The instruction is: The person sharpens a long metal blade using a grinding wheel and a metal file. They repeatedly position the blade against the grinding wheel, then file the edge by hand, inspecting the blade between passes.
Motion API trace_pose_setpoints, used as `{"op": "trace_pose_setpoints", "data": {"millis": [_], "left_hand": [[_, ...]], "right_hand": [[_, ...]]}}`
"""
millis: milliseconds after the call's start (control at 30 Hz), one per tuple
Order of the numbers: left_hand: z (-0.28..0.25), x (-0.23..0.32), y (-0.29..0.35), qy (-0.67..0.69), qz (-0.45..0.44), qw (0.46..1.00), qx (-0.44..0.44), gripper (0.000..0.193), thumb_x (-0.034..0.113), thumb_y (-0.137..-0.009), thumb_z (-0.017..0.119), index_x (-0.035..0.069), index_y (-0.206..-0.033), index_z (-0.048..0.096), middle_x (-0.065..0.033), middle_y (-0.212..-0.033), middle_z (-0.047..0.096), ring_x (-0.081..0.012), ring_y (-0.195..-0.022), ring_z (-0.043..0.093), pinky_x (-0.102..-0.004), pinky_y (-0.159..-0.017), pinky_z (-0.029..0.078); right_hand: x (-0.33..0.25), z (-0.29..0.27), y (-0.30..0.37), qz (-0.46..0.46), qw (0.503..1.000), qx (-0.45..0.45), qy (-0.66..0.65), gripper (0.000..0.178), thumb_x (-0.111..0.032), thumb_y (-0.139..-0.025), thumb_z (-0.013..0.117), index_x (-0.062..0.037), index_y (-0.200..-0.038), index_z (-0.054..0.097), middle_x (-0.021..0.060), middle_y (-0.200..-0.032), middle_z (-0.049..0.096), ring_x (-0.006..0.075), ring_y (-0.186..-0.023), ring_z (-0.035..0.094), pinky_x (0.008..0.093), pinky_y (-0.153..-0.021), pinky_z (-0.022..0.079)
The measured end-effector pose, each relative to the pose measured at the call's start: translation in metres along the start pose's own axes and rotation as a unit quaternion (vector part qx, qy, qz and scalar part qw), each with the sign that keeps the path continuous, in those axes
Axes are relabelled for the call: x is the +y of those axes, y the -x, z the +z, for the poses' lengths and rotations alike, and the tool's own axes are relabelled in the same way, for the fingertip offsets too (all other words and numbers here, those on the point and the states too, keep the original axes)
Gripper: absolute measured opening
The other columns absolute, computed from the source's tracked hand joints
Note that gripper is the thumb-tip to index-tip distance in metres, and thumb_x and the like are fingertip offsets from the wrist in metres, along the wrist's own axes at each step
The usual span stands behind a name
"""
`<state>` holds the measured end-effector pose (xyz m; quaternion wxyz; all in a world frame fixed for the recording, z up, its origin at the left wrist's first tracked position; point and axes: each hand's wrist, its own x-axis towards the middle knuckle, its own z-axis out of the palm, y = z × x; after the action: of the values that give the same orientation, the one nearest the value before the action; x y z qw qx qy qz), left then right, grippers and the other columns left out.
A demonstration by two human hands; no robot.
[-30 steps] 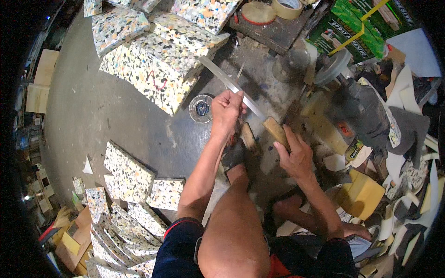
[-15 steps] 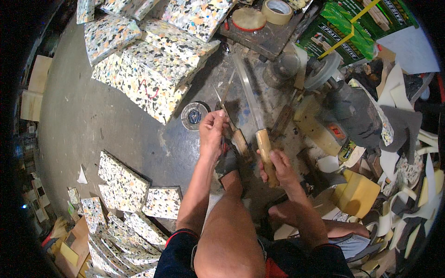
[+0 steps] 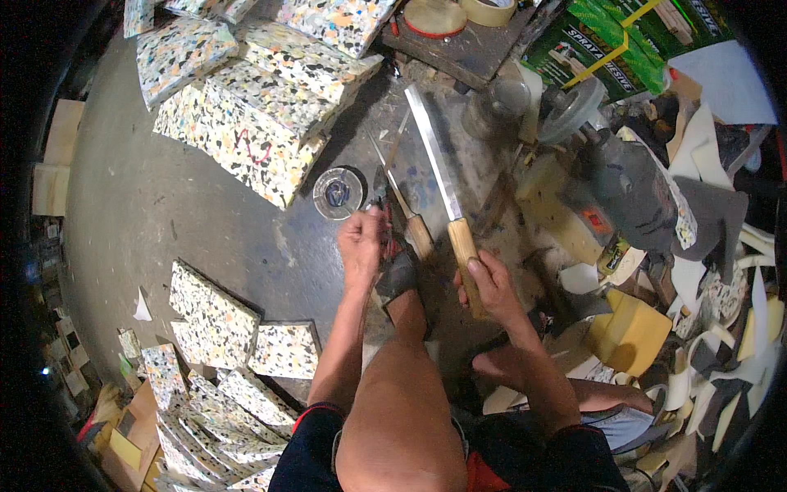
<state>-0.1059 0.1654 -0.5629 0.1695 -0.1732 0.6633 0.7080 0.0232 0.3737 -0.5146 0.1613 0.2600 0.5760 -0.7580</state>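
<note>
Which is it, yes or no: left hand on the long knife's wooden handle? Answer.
No: the right hand grips the wooden handle of the long knife, and the left hand is apart from it.

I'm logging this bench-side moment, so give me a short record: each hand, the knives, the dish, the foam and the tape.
Left hand: fingers curled, beside the dish; whether it holds anything is unclear
Right hand: grips the knife by its wooden handle
Blade: long, pointing away from the person
Second knife: between the hands, on the floor
Dish: clear, round
Foam: speckled; upper left and lower left
Tape: on a dark board
</note>
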Motion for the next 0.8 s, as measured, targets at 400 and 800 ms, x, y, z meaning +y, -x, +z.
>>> {"op": "trace_pose_setpoints", "data": {"millis": [400, 800], "left_hand": [[-0.001, 0.009, -0.014, 0.121, -0.057, 0.991, -0.033, 0.033, 0.036, -0.103, 0.054, 0.005, -0.104, 0.063, -0.0042, -0.088, 0.068, -0.013, -0.075, 0.062, -0.0276, -0.062, 0.049], [0.006, -0.006, -0.006, 0.156, -0.091, 0.982, -0.052, 0.036, 0.039, -0.103, 0.055, 0.005, -0.106, 0.065, -0.0036, -0.089, 0.069, -0.0101, -0.074, 0.062, -0.0258, -0.062, 0.051]], "right_hand": [[0.021, -0.004, 0.005, -0.007, 1.0, -0.016, 0.014, 0.03, -0.031, -0.103, 0.051, -0.0019, -0.111, 0.057, 0.0059, -0.077, 0.064, 0.0135, -0.06, 0.061, 0.0285, -0.055, 0.05], [0.028, -0.005, 0.004, 0.001, 0.999, -0.029, -0.041, 0.036, -0.035, -0.104, 0.051, -0.0024, -0.117, 0.057, 0.0047, -0.081, 0.064, 0.0128, -0.063, 0.06, 0.0284, -0.057, 0.05]]}}
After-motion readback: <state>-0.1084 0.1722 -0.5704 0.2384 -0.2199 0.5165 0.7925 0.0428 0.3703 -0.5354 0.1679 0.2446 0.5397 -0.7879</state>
